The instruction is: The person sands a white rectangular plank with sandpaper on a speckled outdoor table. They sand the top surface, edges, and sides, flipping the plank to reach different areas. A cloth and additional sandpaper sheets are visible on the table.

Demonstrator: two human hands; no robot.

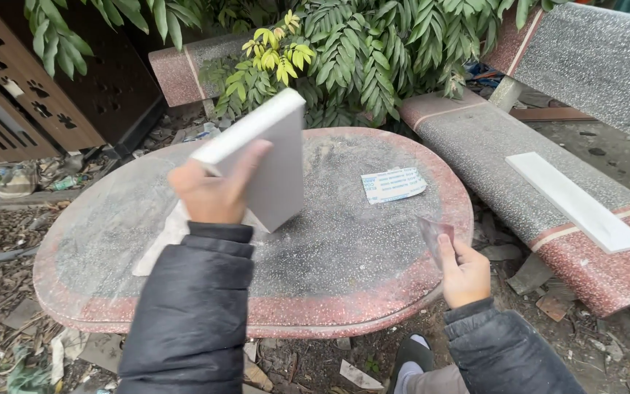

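Left hand (216, 191), at the end of a dark padded sleeve, is closed around the near corner of a pale grey square tile (270, 157): the thumb lies along the white edge and the fingers wrap behind. The tile stands tilted on one lower corner, which appears to rest on the round speckled stone table (96, 241) with its reddish rim; a flat pale sheet (160, 244) lies on the tabletop just beneath and to the left of the hand. Further right on the table lies a small white-and-blue printed packet (393, 184), well apart from the tile. Right hand (464, 273) hovers at the table's near right edge, thumb and fingers pinching a small clear film piece (435, 235) held upright. To the far right, a stone bench (490, 146) carries a long white strip (576, 201) lying flat along its seat. Leafy shrubs fill the background, and rubble litters the ground.

Risk, as a judgement: the tile is steadied by one hand at one corner only, so a loosened grip could let it slip or topple onto the stone and chip an edge. The thin film, held only by the fingertips, could easily be dropped or blown away outdoors.
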